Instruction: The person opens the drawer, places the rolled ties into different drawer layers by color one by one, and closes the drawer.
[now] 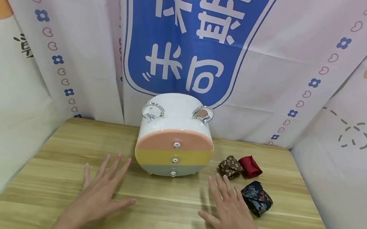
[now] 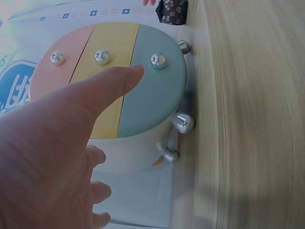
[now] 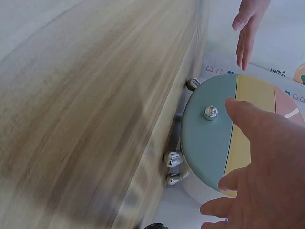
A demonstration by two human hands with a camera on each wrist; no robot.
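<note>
A small white drawer box point(image 1: 175, 140) stands at the back middle of the wooden table point(image 1: 161, 221). Its front has a pink, a yellow and a grey-green drawer, each with a silver knob point(image 1: 173, 173). My left hand point(image 1: 102, 191) lies flat with spread fingers in front of the box, left of it. My right hand point(image 1: 231, 213) lies flat with spread fingers to the box's right front. Neither holds anything. The left wrist view shows the drawer box point(image 2: 124, 81) past my left hand point(image 2: 57, 157). In the right wrist view the drawer box point(image 3: 228, 133) stands beyond my right hand point(image 3: 267, 171).
Three folded cloth bundles lie right of the box: a brown patterned one point(image 1: 230, 167), a red one point(image 1: 250, 166) and a dark blue patterned one point(image 1: 257, 198), which is beside my right hand. Printed curtains close in the table on three sides.
</note>
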